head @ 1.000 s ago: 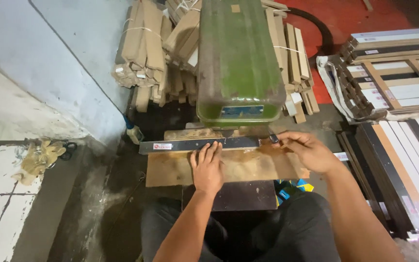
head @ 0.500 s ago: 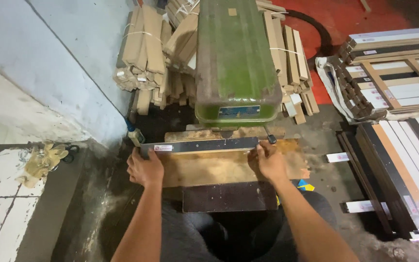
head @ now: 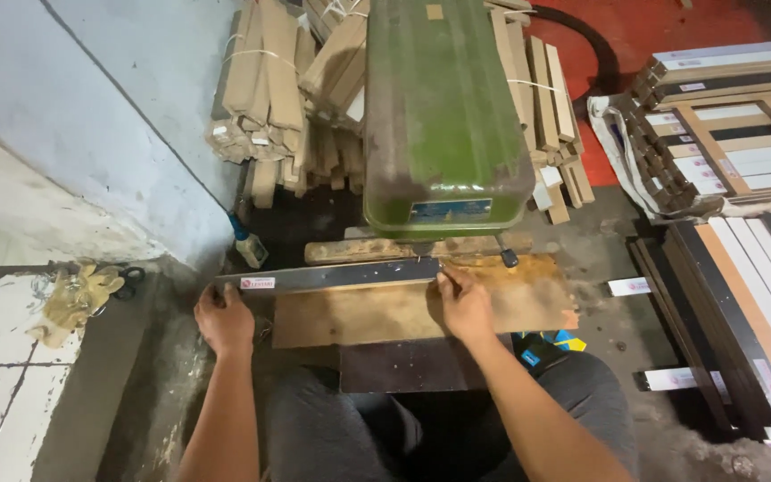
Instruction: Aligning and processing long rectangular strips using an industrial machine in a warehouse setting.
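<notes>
Between both hands (head: 223,317) (head: 464,303), dark strip (head: 341,275).

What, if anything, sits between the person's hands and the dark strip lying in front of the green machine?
Nothing visible does. The left hand grips the left end of the dark strip, and the right hand rests against its right end, on the wooden board. Both touch it directly, just in front of the green machine.

Left hand (head: 223,317) and right hand (head: 464,303) grip dark strip (head: 336,275) before green machine (head: 443,116).

Head camera, looking steeply down, close overhead.
</notes>
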